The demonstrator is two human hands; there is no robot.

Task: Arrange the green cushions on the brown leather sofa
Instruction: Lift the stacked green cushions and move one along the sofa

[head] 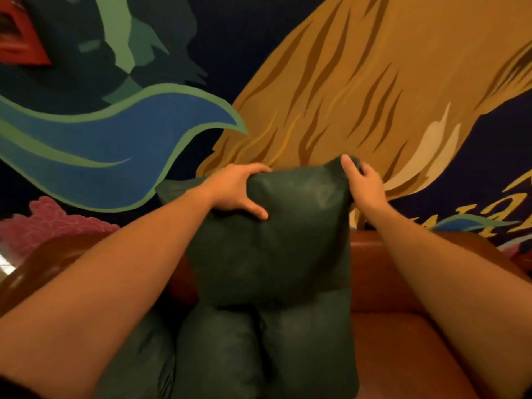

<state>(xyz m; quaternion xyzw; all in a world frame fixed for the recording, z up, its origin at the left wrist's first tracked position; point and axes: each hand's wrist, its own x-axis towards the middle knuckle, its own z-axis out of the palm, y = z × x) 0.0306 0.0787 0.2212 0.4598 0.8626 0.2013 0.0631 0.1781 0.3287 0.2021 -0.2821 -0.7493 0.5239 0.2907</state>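
Cushion (pixel 270 249) dark green, leathery, upright.

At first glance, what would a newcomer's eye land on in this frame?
Probably the dark green cushion, centre frame, gripped at its top corners by the left hand and right hand. More green cushions are piled beneath it on the brown leather sofa. Behind, a bold painted mural fills the wall.

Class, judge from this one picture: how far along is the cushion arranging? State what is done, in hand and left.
Done: lower green cushions already lie on the brown leather sofa. In hand: the left hand and right hand grip the top corners of an upright green cushion. Left: seating it, since the sofa's right side is bare.
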